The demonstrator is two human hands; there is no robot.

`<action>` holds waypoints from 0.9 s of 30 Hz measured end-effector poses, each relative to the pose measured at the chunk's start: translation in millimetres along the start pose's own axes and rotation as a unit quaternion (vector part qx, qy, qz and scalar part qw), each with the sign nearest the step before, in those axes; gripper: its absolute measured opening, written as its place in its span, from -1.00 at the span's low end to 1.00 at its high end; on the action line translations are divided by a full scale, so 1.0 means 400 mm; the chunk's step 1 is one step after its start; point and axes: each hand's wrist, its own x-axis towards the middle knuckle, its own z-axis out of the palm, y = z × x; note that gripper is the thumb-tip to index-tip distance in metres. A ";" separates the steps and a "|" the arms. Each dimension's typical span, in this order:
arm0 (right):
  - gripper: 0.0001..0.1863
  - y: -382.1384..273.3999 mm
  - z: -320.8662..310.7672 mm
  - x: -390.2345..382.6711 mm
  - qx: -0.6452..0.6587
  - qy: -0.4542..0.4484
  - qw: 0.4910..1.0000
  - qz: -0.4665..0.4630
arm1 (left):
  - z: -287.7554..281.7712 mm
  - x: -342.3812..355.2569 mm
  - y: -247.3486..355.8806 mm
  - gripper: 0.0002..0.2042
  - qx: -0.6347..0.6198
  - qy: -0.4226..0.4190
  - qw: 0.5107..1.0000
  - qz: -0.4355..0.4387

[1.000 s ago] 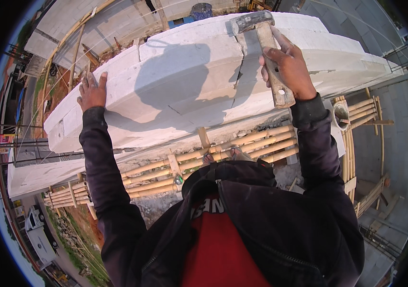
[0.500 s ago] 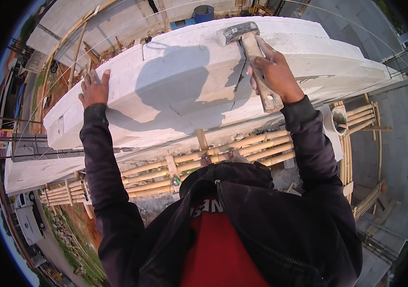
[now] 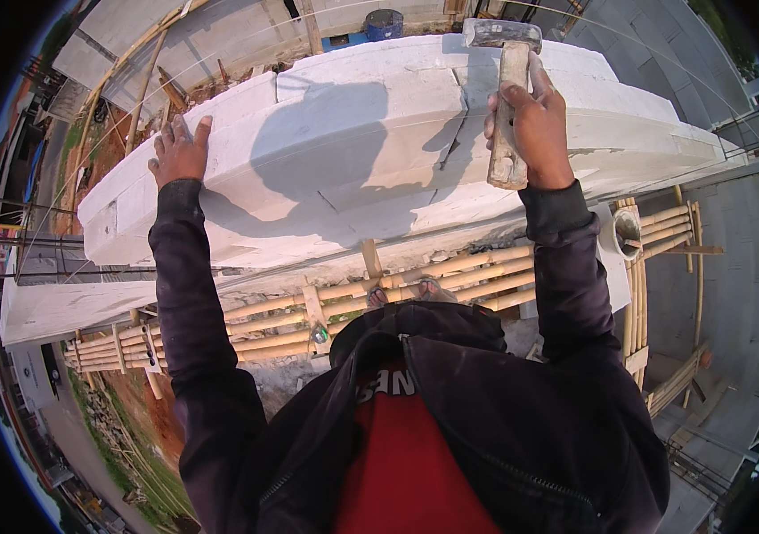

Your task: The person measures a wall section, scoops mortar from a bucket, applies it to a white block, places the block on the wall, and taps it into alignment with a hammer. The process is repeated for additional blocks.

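Observation:
My left hand (image 3: 182, 149) rests with fingers spread on the top edge of the white block wall (image 3: 317, 187), toward its left end. My right hand (image 3: 531, 133) grips the wooden handle of a hammer (image 3: 502, 37) with a worn metal head, held over the wall's upper right part. Whether the head touches the block is unclear. A dark crack or joint runs down the blocks just left of the hammer. My shadow falls across the middle of the wall.
Bamboo scaffolding (image 3: 486, 270) lies underfoot, with my feet on it. A pale bucket (image 3: 618, 233) stands at right, near bamboo rails. Behind the wall are a blue drum (image 3: 384, 25), poles and strung lines. A road with a white vehicle (image 3: 34, 378) is far down at lower left.
The hammer swung down-left half a second ago and is now raised back up to the right. My left hand stays on the wall, shifted slightly in the view.

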 end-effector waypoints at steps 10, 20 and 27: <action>-0.35 0.020 0.019 0.002 -0.090 -0.065 0.993 0.027 | -0.005 -0.002 0.005 -0.13 -0.003 -0.003 1.000 -0.001; -0.26 0.031 0.020 0.002 -0.119 -0.117 0.984 0.055 | -0.007 -0.006 0.007 -0.16 0.006 -0.002 1.000 0.001; -0.29 0.034 0.041 -0.015 -0.098 -0.076 0.992 0.021 | -0.004 -0.003 0.012 -0.15 0.002 0.003 1.000 0.004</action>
